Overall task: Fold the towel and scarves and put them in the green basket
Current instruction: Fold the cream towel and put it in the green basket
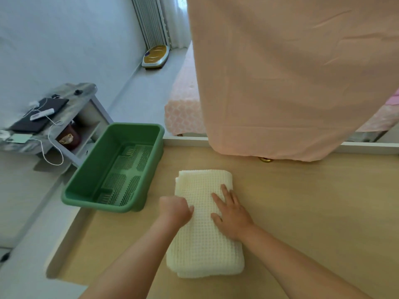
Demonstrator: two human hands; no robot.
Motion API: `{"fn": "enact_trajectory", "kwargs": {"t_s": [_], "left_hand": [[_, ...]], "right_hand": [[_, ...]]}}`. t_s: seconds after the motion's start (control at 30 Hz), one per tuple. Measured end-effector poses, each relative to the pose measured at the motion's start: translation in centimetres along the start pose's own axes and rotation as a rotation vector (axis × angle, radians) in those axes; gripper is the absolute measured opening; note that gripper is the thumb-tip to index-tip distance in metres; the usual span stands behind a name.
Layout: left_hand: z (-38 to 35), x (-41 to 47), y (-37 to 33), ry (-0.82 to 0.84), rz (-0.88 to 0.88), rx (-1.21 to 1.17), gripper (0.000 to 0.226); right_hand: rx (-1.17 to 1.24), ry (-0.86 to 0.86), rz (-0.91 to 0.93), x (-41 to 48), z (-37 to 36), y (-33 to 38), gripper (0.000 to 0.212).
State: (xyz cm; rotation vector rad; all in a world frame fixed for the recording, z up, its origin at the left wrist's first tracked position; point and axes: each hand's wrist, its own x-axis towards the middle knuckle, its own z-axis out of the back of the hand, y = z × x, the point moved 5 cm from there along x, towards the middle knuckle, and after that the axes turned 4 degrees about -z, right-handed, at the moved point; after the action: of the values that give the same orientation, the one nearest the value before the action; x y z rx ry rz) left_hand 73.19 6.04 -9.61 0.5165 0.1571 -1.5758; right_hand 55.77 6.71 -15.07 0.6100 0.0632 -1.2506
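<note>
Folded towel on the table beside the green basket: right hand lies flat on it, fingers spread, while left hand curls round its left edge.

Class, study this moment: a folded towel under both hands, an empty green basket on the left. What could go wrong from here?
1. The towel is a thick stack of layers; the left hand curls only at its left edge while the right hand lies flat on top. Lifted from one side, the fold may fall open.
2. The green basket appears to overhang the left edge of the table, so a towel dropped in or a nudge might tip it off.
</note>
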Motion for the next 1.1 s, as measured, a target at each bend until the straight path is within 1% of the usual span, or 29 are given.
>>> {"fn": "enact_trajectory", "kwargs": {"t_s": [0.03, 0.1, 0.13, 0.17, 0.2, 0.23, 0.27, 0.3, 0.37, 0.43, 0.5, 0.57, 0.6, 0.8, 0.9, 0.93, 1.0, 1.03, 1.07, 1.1], "left_hand": [[0.3, 0.3, 0.8, -0.099, -0.014, 0.003, 0.043], [1.1, 1.1, 2.0, -0.338, -0.096, -0.078, 0.023], [1.3, 1.6, 2.4, -0.430, -0.163, -0.116, 0.015], [1.3, 2.4, 2.7, -0.471, -0.235, -0.130, 0.014], [0.9, 3.4, 2.9, -0.458, -0.287, -0.129, 0.024], [0.4, 4.3, 3.2, -0.394, -0.306, -0.130, 0.039], [-0.3, 5.3, 3.7, -0.309, -0.295, -0.145, 0.052], [-1.2, 6.1, 4.2, -0.218, -0.268, -0.177, 0.060], [-3.5, 7.3, 5.1, -0.067, -0.202, -0.301, 0.068], [-5.3, 7.9, 5.5, -0.007, -0.174, -0.451, 0.072], [-5.9, 8.6, 5.4, -0.005, -0.214, -0.582, 0.074], [-5.5, 9.5, 5.0, -0.006, -0.279, -0.644, 0.075], [-4.9, 10.0, 4.7, -0.017, -0.310, -0.634, 0.075], [-2.0, 10.1, 4.8, -0.162, -0.458, -0.363, 0.071], [-2.0, 7.8, 5.6, -0.186, -0.596, -0.344, 0.067], [-2.2, 6.9, 5.8, -0.157, -0.645, -0.363, 0.072], [-2.8, 5.0, 6.1, -0.083, -0.731, -0.359, 0.096], [-3.1, 4.3, 6.3, -0.058, -0.763, -0.327, 0.107], [-3.3, 3.7, 6.4, -0.059, -0.786, -0.288, 0.114], [-3.5, 3.3, 6.6, -0.088, -0.796, -0.253, 0.115]], "right_hand": [[-0.008, 0.003, 0.009, 0.4, -0.3, 0.9, 0.070], [-0.033, -0.018, 0.014, 1.3, -0.9, 2.7, 0.069], [-0.049, -0.042, 0.005, 1.7, -1.0, 3.6, 0.069], [-0.063, -0.073, -0.013, 2.0, -1.1, 4.4, 0.069], [-0.074, -0.107, -0.030, 2.2, -1.2, 5.1, 0.069], [-0.087, -0.135, -0.035, 2.4, -1.2, 5.8, 0.070], [-0.102, -0.150, -0.023, 2.4, -1.3, 6.4, 0.071], [-0.119, -0.151, -0.001, 2.4, -1.5, 6.9, 0.072], [-0.125, -0.121, 0.019, 2.1, -2.3, 7.3, 0.075], [-0.102, -0.116, -0.024, 1.9, -2.9, 6.9, 0.076], [-0.087, -0.128, -0.089, 1.7, -3.4, 6.2, 0.075], [-0.080, -0.122, -0.158, 1.9, -3.7, 5.7, 0.076], [-0.075, -0.119, -0.193, 2.2, -3.7, 5.5, 0.076], [-0.059, -0.106, -0.314, 5.4, -1.9, 5.0, 0.074], [-0.061, -0.103, -0.372, 7.2, -0.1, 5.0, 0.071], [-0.068, -0.104, -0.388, 7.6, 0.6, 5.0, 0.070], [-0.095, -0.129, -0.392, 7.9, 1.8, 5.4, 0.069], [-0.105, -0.148, -0.367, 7.7, 2.2, 5.8, 0.069], [-0.106, -0.162, -0.321, 7.2, 2.4, 6.3, 0.070], [-0.101, -0.161, -0.253, 6.5, 2.2, 6.9, 0.073]]}}
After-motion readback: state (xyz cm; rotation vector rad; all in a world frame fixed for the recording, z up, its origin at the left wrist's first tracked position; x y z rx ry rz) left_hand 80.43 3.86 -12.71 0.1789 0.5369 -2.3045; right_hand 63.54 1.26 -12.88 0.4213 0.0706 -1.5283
